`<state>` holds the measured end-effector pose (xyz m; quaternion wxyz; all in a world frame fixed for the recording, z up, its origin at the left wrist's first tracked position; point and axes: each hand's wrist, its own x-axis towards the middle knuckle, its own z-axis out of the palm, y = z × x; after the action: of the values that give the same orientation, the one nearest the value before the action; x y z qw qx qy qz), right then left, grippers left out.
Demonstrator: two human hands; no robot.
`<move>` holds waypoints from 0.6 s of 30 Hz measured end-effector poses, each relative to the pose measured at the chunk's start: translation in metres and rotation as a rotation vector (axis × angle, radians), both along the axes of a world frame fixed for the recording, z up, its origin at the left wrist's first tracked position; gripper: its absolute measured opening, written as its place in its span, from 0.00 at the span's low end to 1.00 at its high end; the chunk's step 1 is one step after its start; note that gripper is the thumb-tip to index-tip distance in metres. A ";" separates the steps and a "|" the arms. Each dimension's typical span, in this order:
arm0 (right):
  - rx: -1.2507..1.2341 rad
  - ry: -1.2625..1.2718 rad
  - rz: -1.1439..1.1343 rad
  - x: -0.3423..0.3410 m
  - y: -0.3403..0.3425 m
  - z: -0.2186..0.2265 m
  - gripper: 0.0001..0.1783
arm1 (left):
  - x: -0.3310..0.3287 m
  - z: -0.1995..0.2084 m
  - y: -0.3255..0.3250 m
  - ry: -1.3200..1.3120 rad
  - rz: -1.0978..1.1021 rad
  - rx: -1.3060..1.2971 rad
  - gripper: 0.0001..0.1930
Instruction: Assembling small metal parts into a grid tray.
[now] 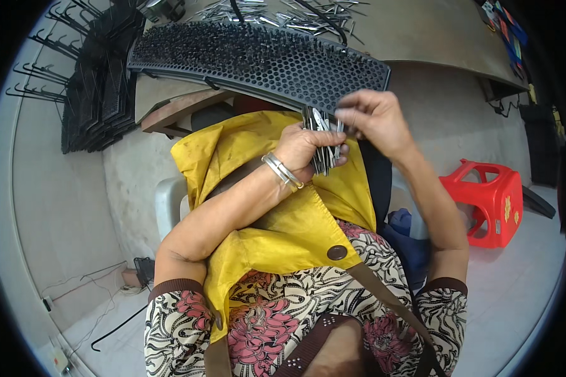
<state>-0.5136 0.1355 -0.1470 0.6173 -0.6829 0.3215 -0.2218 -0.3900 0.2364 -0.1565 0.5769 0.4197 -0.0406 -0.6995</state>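
My left hand [297, 148], with bangles at the wrist, is closed round a bundle of thin silver and dark metal strips [321, 157]. The thumb lies across the strips, and their ends stick out above and below it. Just right of the bundle's top, my right hand [381, 119] has its thumb and fingers drawn together; what they hold, if anything, is too blurred to make out. Right above both hands lies a long black perforated rack [352, 80]. Small dark upright pieces fill its left and middle holes, while bare holes show toward its right end.
More loose metal strips [264, 11] lie heaped on the table [421, 34] behind the rack. Black racks with hooks [100, 81] are stacked at the left wall. A red plastic stool [508, 207] stands at right. A yellow apron [264, 251] covers my lap.
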 end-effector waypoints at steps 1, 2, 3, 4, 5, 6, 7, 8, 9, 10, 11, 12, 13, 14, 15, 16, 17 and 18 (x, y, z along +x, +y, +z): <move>0.008 -0.028 -0.024 -0.002 0.004 -0.005 0.04 | -0.001 0.002 -0.001 -0.002 -0.037 -0.028 0.06; 0.033 -0.050 -0.035 -0.006 0.005 -0.005 0.04 | -0.002 0.002 -0.001 -0.002 -0.043 -0.034 0.06; 0.058 -0.072 -0.045 -0.009 0.005 -0.004 0.03 | -0.004 0.003 0.000 0.003 -0.052 -0.018 0.06; 0.053 -0.073 -0.049 -0.012 0.005 -0.005 0.03 | -0.005 0.003 0.000 0.007 -0.060 -0.001 0.06; 0.068 -0.107 -0.120 -0.015 0.004 -0.005 0.03 | -0.005 0.003 0.000 0.005 -0.064 -0.006 0.06; 0.083 -0.141 -0.189 -0.017 0.003 -0.005 0.03 | -0.004 0.001 0.000 -0.007 -0.051 0.016 0.06; 0.080 -0.143 -0.192 -0.018 0.000 -0.005 0.03 | -0.003 -0.001 0.000 -0.020 -0.038 0.039 0.05; 0.058 -0.197 -0.254 -0.019 -0.004 -0.005 0.03 | -0.003 -0.004 0.000 -0.012 -0.032 0.039 0.05; 0.036 -0.250 -0.316 -0.020 -0.009 -0.006 0.04 | -0.002 -0.006 0.000 -0.013 -0.033 0.036 0.05; -0.015 -0.261 -0.376 -0.022 -0.017 -0.006 0.04 | -0.002 -0.008 0.000 -0.027 -0.018 0.047 0.05; -0.168 -0.233 -0.488 -0.022 -0.025 -0.003 0.04 | -0.003 -0.008 0.001 -0.040 -0.003 0.059 0.05; -0.306 -0.215 -0.537 -0.024 -0.038 -0.003 0.03 | -0.004 -0.008 0.000 -0.041 0.000 0.063 0.05; -0.445 -0.196 -0.585 -0.027 -0.053 -0.004 0.03 | -0.005 -0.007 0.001 -0.041 0.000 0.064 0.05; -0.447 -0.194 -0.590 -0.029 -0.067 -0.007 0.03 | -0.006 -0.007 0.000 -0.044 -0.002 0.074 0.05; -0.574 -0.187 -0.641 -0.031 -0.079 -0.012 0.03 | -0.007 -0.006 0.000 -0.046 -0.004 0.083 0.05; -0.699 -0.182 -0.685 -0.028 -0.086 -0.014 0.03 | -0.007 -0.007 0.000 -0.046 -0.003 0.084 0.05; -0.699 -0.183 -0.684 -0.025 -0.091 -0.017 0.03 | -0.007 -0.008 0.000 -0.040 -0.007 0.083 0.06; -0.729 -0.155 -0.691 -0.022 -0.095 -0.020 0.03 | -0.006 -0.009 0.000 -0.033 -0.012 0.082 0.06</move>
<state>-0.5360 0.0404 -0.1668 0.2516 -0.6892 0.3838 -0.5608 -0.3963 0.2366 -0.1651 0.5544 0.4543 -0.0240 -0.6969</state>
